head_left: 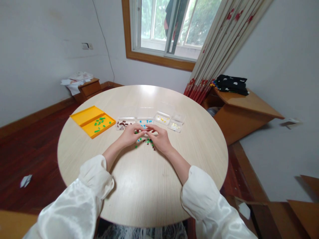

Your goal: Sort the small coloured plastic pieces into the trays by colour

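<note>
My left hand [132, 134] and my right hand [159, 137] meet fingertip to fingertip above the table, their fingers pinched together. Whatever sits between the fingertips is too small to make out. Below them lies a loose pile of small green, brown and blue building bricks [148, 141], partly covered by my hands. Just beyond my fingers stand clear plastic boxes: one with brown bricks [122, 124], one with blue bricks [149, 121], and one with yellow bricks [163, 119] next to pale yellow bricks [175, 126].
An open orange-yellow case [91, 114] with several green bricks [100, 121] lies on the left of the round wooden table [139, 186]. Past the table's right edge stands a tilted wooden cabinet [245, 109] with dark cloth [231, 84] on top. A small cabinet [90, 89] bears papers at the back left.
</note>
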Motion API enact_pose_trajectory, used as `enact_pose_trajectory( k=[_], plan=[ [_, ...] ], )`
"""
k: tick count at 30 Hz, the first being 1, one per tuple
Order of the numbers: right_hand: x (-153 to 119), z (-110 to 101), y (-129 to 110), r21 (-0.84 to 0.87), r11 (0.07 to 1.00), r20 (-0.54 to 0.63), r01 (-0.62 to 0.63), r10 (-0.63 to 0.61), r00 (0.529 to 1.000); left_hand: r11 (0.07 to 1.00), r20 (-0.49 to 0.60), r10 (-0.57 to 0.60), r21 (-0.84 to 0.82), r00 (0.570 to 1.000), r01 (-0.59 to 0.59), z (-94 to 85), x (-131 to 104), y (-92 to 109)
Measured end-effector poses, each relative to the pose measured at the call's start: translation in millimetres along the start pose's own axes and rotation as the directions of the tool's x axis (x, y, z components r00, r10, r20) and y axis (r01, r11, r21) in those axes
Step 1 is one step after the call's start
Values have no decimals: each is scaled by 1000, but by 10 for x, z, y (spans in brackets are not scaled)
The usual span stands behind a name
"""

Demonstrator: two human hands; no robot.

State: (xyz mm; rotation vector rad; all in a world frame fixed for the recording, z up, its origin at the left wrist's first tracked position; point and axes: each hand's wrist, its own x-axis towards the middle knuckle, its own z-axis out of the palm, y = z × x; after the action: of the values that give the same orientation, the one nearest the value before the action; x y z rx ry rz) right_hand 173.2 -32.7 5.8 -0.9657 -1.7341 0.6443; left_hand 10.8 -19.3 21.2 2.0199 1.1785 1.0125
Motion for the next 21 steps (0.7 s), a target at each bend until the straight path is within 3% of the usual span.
enact_pose_trajectory(
  k=[6, 10, 16, 21],
  plan=[
    [-1, -12, -2, -49, 998, 4, 50, -50, 999, 997, -10, -19, -71, 1000, 18, -6, 3, 18],
    [19, -48, 55, -179, 983, 13, 32, -30, 999, 996, -122, -66, -62, 990, 59, -34, 25, -4],
    [41, -106, 132, -456, 880, 59, -131, 177, 982, 986, -354, -166, -56, 920, 156, -117, 54, -97],
    [28, -109, 33, -571, 809, 135, -143, 265, 955, 976, -496, -188, 2, 848, 218, -172, 79, -194]
  ],
)
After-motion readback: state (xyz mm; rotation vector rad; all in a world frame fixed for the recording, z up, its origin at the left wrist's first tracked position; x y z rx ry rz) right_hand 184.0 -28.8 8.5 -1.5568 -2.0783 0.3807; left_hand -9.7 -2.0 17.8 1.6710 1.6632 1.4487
